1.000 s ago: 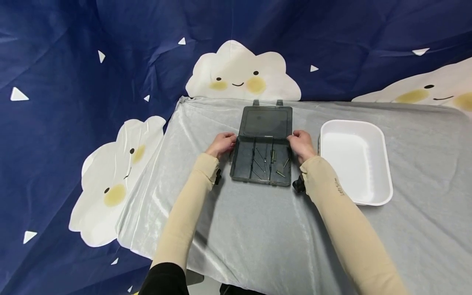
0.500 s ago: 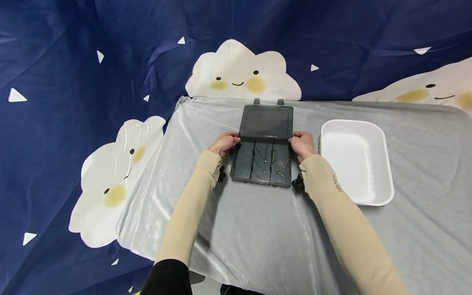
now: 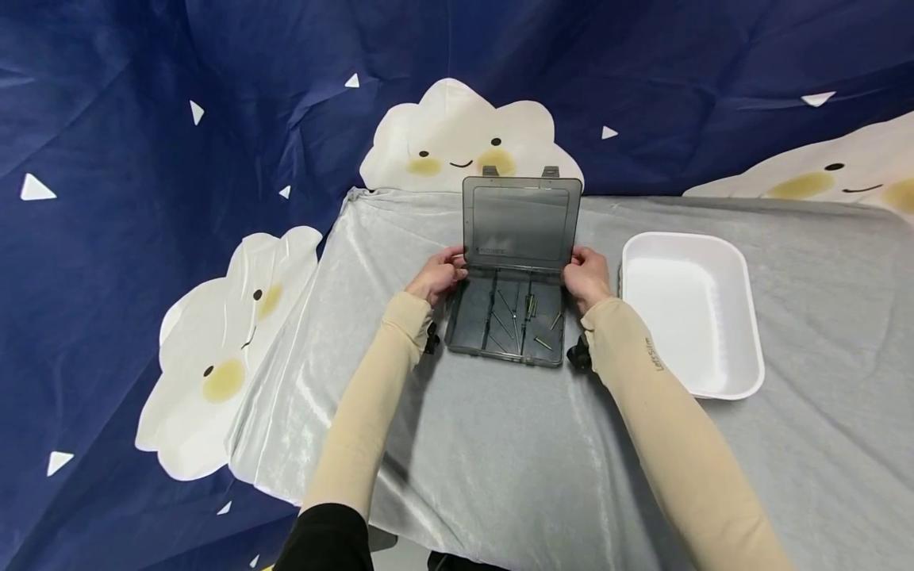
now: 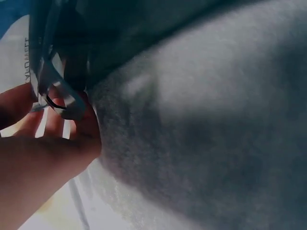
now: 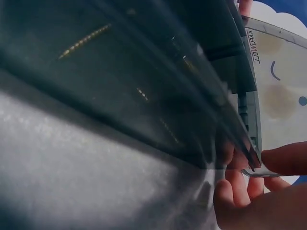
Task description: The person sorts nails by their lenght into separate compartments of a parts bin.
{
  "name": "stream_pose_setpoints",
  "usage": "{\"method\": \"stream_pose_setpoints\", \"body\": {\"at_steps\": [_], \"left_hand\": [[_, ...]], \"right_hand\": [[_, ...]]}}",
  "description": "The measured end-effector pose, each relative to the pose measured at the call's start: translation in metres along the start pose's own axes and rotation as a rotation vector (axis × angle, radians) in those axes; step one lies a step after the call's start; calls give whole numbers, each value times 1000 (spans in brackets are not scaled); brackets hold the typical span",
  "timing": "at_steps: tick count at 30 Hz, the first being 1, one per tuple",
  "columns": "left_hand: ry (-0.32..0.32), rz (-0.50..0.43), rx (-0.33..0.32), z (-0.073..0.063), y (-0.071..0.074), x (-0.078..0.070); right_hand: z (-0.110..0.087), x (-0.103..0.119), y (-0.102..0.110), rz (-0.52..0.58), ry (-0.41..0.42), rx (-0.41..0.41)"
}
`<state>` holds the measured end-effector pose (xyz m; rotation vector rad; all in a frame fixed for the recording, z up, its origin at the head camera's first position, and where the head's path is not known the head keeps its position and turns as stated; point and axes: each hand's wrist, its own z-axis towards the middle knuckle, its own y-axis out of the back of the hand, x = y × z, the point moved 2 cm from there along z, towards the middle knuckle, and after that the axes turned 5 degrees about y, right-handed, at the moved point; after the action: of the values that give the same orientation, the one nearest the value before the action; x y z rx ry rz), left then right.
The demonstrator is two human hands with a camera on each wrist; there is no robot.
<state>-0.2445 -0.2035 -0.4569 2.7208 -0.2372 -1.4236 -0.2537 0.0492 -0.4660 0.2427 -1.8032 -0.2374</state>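
A dark, see-through plastic organizer box [image 3: 467,321] lies on the grey cloth, with dividers across its base. Its lid [image 3: 524,226] stands raised at the back, two latch tabs on top. Several long screws [image 3: 543,343] lie in the middle and right compartments; the left one holds none that show. My left hand [image 3: 437,276] holds the lid's lower left corner, thumb and fingers around the edge in the left wrist view. At the opposite corner, my right hand [image 3: 587,277] pinches the lid's edge between thumb and fingers. The right wrist view shows brassy threaded screws [image 5: 84,42] through the box wall.
Right of the box stands a white plastic tub [image 3: 751,333], close to my right forearm. Grey velvety cloth [image 3: 500,460] covers the table. Behind it hangs a dark blue curtain [image 3: 286,63] with printed clouds.
The lid has swung up from lying tilted back to nearly upright, its latch tabs now higher over the curtain. My left hand has shifted slightly right onto the lid's corner.
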Motion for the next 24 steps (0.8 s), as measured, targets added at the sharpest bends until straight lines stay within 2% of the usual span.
{"method": "stream_pose_setpoints", "body": {"at_steps": [2,5,8,11,14,18,21,24], "left_hand": [[-26,15,-23,-1,1,1],[-71,21,-70,17,5,14],[-95,24,-93,15,6,15],[-127,46,-113,11,8,17],[-191,107,-145,0,12,19],[-287,180,-178,-23,17,22],[-309,157,-134,-41,19,29],[-322,121,-68,-57,18,36]], "right_hand": [[-2,1,1,-6,10,-16],[-6,2,3,7,27,-33],[-11,5,6,-9,60,-38],[-21,7,10,-68,132,-47],[-34,8,13,-149,253,-37],[-58,8,16,-253,457,21],[-76,7,19,-309,578,57],[-91,5,23,-362,655,79]]}}
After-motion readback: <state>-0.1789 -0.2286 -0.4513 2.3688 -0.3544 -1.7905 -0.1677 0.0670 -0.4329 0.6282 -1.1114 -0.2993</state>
